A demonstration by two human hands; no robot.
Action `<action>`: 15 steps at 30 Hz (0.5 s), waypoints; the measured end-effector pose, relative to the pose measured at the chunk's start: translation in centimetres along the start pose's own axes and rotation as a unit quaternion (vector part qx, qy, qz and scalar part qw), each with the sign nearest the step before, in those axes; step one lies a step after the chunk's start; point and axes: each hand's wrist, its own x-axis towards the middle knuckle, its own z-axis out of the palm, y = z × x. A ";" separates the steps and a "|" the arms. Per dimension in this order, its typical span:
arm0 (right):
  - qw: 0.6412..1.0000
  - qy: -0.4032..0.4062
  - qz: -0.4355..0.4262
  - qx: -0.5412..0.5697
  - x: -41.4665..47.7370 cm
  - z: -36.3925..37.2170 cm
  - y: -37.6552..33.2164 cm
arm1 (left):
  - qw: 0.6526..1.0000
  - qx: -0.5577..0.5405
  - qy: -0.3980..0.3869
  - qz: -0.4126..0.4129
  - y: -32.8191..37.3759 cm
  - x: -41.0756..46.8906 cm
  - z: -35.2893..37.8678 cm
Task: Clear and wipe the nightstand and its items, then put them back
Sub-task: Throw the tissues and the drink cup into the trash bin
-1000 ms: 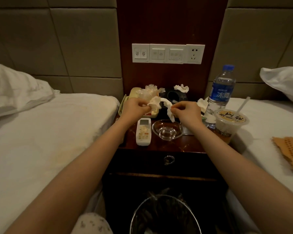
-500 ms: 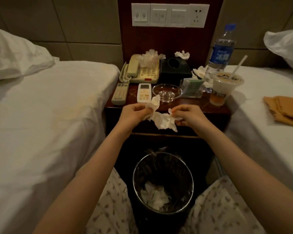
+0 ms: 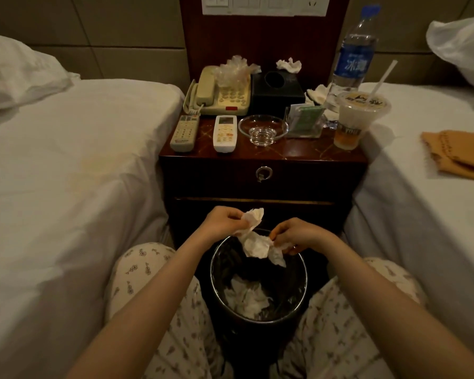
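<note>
Tissue (image 3: 255, 246), one crumpled wad, pinched by fingers of both left hand (image 3: 221, 221) and right hand (image 3: 297, 236) above one bin (image 3: 212, 272); on bench (image 3: 298, 151), two remotes (image 3: 185, 132), one phone (image 3: 225, 91), one ashtray (image 3: 262, 129), one bottle (image 3: 352, 56), one cup (image 3: 359, 116)

Dim warm light, deep shadow under the nightstand (image 3: 298, 152), wide-angle bending at edges, detail perhaps slightly soft
</note>
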 end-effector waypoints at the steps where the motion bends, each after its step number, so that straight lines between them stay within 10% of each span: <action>1: 1.000 -0.002 0.006 -0.010 0.2 0.2 0.3 | 1.000 0.019 -0.002 -0.002 -0.3 0.2 0.3; 15: 0.996 0.020 -0.007 -0.086 1.0 0.6 1.1 | 0.975 0.144 -0.138 -0.096 -1.1 0.8 2.3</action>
